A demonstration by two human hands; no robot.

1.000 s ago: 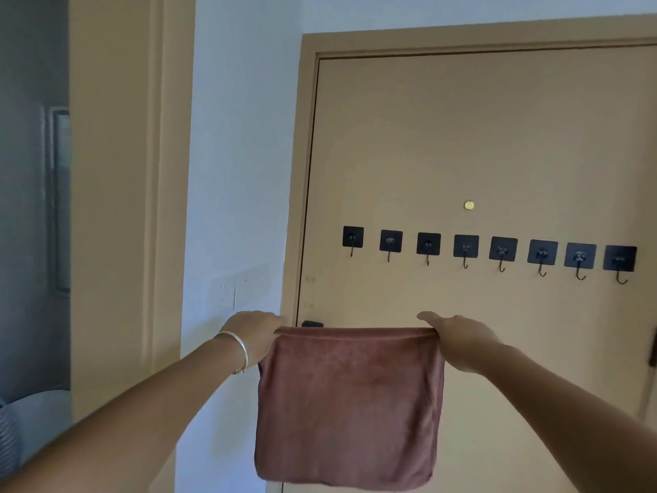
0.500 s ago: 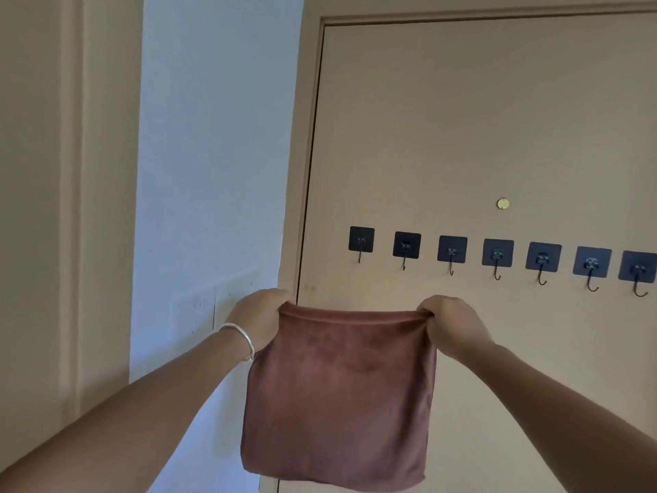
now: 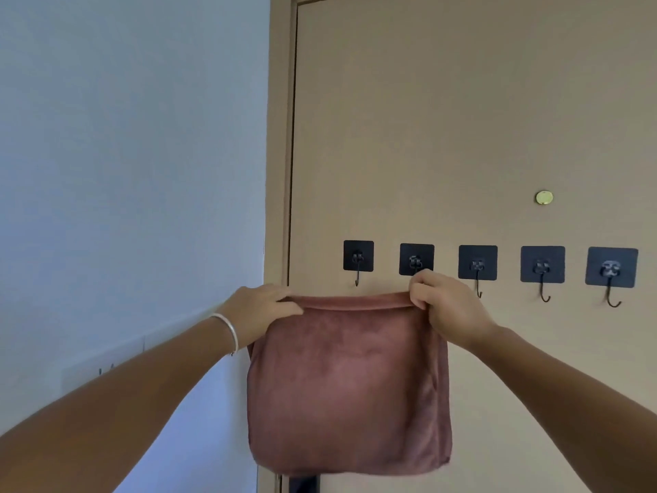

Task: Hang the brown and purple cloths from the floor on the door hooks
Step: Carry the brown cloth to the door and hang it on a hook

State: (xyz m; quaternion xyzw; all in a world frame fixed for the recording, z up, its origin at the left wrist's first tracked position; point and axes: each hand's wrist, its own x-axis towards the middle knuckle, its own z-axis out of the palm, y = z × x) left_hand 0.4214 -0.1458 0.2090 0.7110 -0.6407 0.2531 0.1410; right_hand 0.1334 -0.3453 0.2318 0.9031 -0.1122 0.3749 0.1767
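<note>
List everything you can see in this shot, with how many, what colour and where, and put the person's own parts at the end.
brown cloth: one, reddish brown, held up by its top edge in front of the door, below the hooks, hanging free
door hooks: five in view, black square pads with dark hooks, in a row across the door
door: one, tan, fills the right side
door frame: one, tan, at the door's left edge
peephole: one, brass, above the hooks
wall: one, pale blue-white, left side
wall switch plate: one, white, low on the wall, partly behind the left arm
bracelet: one, silver, on the left wrist
left hand: grips the cloth's top left corner
right hand: pinches the top right corner, just under the second hook
</note>
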